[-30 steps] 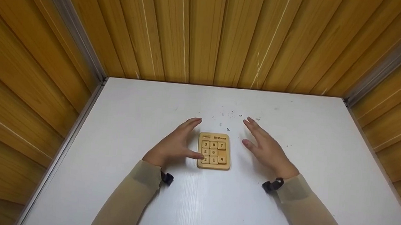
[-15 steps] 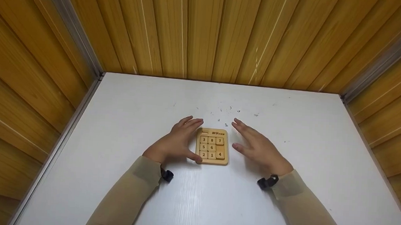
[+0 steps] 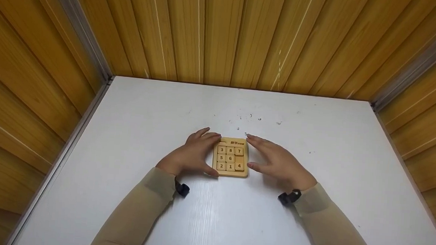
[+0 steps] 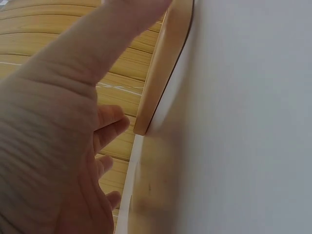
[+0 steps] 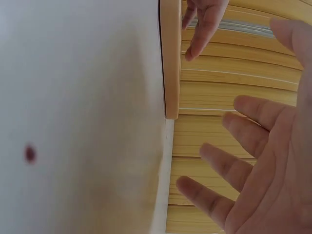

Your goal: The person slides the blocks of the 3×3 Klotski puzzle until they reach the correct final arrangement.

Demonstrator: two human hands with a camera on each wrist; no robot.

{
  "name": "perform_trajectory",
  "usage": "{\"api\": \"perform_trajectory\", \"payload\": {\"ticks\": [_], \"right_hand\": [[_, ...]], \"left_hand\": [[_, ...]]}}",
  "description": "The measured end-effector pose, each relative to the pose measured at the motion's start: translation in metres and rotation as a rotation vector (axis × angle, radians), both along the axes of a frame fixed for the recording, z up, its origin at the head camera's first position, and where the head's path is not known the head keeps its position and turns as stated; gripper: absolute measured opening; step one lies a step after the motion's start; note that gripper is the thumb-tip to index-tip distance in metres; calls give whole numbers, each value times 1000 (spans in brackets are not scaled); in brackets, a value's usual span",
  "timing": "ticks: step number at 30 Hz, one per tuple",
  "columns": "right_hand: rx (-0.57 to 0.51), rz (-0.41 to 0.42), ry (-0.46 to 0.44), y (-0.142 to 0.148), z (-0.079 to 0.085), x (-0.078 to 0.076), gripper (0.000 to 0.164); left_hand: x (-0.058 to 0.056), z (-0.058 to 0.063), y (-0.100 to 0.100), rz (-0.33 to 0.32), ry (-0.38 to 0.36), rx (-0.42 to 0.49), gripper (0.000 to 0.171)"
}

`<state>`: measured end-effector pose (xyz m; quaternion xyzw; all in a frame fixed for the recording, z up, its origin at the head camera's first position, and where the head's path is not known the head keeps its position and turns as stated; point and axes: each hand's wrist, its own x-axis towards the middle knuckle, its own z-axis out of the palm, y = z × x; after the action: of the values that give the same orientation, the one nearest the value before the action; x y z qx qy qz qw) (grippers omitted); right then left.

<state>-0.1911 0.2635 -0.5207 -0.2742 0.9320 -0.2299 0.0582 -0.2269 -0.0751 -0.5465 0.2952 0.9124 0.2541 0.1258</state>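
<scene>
A wooden number-slide puzzle (image 3: 234,173) lies flat on the white table, its tiles numbered 1 to 8, with a gap at the right of the middle row. My left hand (image 3: 192,154) frames its left side, thumb at the lower-left corner and index fingertip at the upper-left corner. In the left wrist view the thumb (image 4: 102,39) overlaps the puzzle's edge (image 4: 165,68). On the other side, my right hand (image 3: 281,161) has its fingers spread, fingertips by the upper-right corner and thumb tip at the right edge. Its palm (image 5: 273,190) shows with nothing in it.
The white table (image 3: 159,104) carries small dark marks (image 3: 260,119) behind the puzzle. Yellow wood-look panels (image 3: 222,37) wall the table at the back and both sides. A dark band (image 3: 182,189) circles each wrist.
My right hand has moved left to the puzzle's right edge. My left thumb has slid off the 2 tile down to the lower-left corner. The tiles keep their order.
</scene>
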Motion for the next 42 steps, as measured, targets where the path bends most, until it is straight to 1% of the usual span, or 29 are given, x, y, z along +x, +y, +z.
{"api": "perform_trajectory", "payload": {"ticks": [6, 11, 19, 24, 29, 36, 42], "right_hand": [[47, 36, -72, 0, -1, 0, 94], [108, 73, -106, -1, -2, 0, 90], [150, 119, -92, -2, -1, -1, 83], [156, 118, -95, -3, -2, -1, 81], [149, 105, -113, -4, -5, 0, 80], [160, 107, -114, -4, -7, 2, 79], [145, 129, -93, -6, -6, 3, 74]], "left_hand": [[-1, -1, 0, 5, 6, -14, 129], [-1, 0, -2, -1, 15, -23, 129], [-1, 3, 0, 5, 17, -49, 128], [-2, 3, 2, 18, 12, -70, 129], [-2, 2, 1, 17, 17, -81, 129], [0, 1, 1, 23, 13, -72, 129], [1, -1, 0, 47, -14, -58, 129]]}}
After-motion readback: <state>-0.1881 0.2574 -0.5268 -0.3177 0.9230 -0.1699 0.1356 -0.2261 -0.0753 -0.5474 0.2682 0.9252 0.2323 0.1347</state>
